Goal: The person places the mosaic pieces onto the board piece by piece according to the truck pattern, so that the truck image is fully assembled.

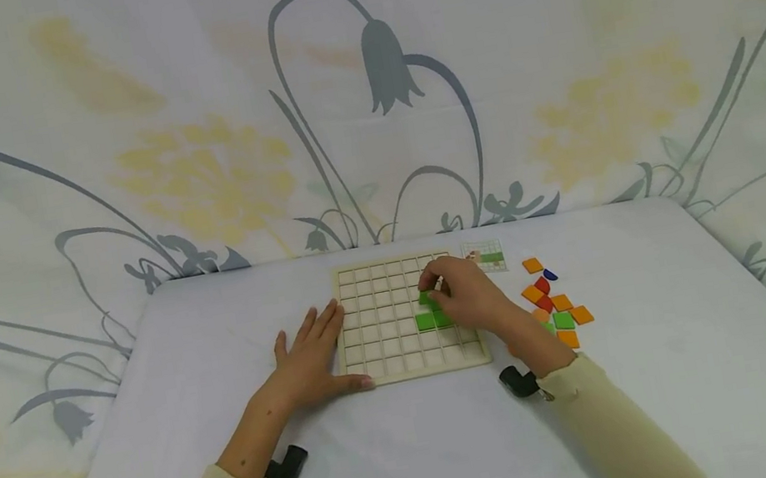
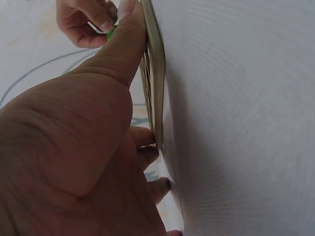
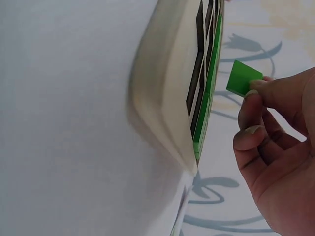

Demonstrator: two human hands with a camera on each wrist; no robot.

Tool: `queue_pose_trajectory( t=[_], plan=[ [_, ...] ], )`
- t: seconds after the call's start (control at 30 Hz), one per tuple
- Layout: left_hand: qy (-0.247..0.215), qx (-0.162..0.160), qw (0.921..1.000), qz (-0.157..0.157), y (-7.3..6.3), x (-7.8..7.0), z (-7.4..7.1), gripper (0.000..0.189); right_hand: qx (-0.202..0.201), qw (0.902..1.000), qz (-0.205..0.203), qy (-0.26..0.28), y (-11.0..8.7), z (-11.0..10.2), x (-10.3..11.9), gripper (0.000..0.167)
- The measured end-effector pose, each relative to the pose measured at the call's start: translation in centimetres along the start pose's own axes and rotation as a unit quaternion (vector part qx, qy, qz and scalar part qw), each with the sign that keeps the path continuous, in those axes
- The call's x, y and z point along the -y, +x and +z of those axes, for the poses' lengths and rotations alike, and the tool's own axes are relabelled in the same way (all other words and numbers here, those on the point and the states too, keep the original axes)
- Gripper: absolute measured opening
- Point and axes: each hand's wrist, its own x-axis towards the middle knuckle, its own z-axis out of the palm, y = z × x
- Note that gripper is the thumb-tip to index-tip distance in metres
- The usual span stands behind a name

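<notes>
A pale wooden grid board (image 1: 384, 364) lies on the white table. My left hand (image 1: 310, 374) rests at its left side, fingers spread along the edge and thumb on the front left corner. In the left wrist view the thumb (image 2: 123, 46) presses on the board's rim. Over the right half of the board, my right hand (image 1: 472, 296) pinches a square green tile (image 3: 241, 78) between thumb and fingers, raised off the grid. Green tiles (image 1: 426, 321) sit in the grid just below that hand, partly hidden by it.
Right of the board lies a loose group of orange tiles (image 1: 582, 315), red pieces (image 1: 541, 286), a green tile (image 1: 563, 320) and a blue piece (image 1: 550, 274). A small printed pattern card (image 1: 491, 256) lies behind the board's right corner. A flower-patterned cloth (image 1: 397, 143) hangs behind the table.
</notes>
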Motion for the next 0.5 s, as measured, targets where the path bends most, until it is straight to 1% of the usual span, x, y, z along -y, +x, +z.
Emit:
queue_pose_trajectory(
  t=[0.17, 0.3, 0.5],
  plan=[
    [-0.001, 0.001, 1.0, 0.0, 0.1, 0.03, 0.11, 0.123, 0.008, 0.9999, 0.006, 0.006, 0.46, 0.4, 0.0, 0.01],
    [-0.006, 0.003, 1.0, 0.002, 0.13, 0.08, 0.27, 0.124, 0.024, 0.9994, 0.023, 0.01, 0.79, 0.69, -0.04, 0.011],
    [0.004, 0.011, 0.9999, -0.004, 0.31, 0.21, 0.42, 0.125, 0.049, 0.9976, 0.044, 0.02, 0.82, 0.87, -0.14, 0.013]
  ],
)
